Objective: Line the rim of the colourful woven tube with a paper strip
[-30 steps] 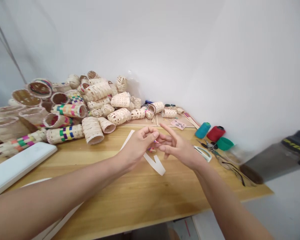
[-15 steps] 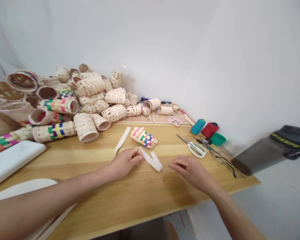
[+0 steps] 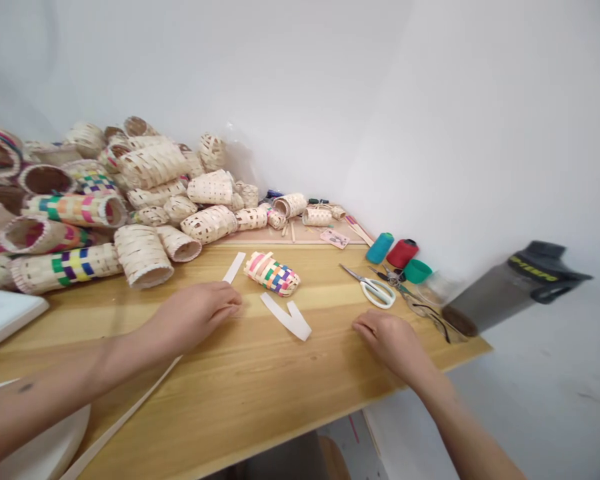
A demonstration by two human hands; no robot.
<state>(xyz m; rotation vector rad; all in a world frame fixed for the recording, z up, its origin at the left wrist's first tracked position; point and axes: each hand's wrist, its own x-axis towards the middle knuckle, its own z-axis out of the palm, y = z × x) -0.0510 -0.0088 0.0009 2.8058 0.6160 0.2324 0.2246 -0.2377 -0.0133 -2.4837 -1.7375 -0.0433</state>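
My left hand [image 3: 200, 315] is closed above a long pale flat strip [image 3: 130, 417], which passes behind it and shows on both sides. I cannot tell whether the fingers grip the strip. Over the table's right part, my right hand [image 3: 387, 339] has its thumb and fingers together, with nothing visible in them. Between the hands lies a short folded white strip [image 3: 290, 320], touched by neither. Just beyond it rests a small woven basket [image 3: 273, 273] with pink, green, orange and purple bands. White-handled scissors [image 3: 377, 292] lie open past my right hand.
Many woven baskets [image 3: 155, 163] are heaped at the back left. Blue thread [image 3: 380, 248], red thread [image 3: 403, 253], a green cup [image 3: 417, 271] and glasses [image 3: 433, 315] sit at the right, near a grey bottle [image 3: 505, 290]. A white box [image 3: 10, 317] is at left.
My left hand has moved left, away from the short folded strip, to the long strip. My right hand is slightly farther right, and the view has shifted right.
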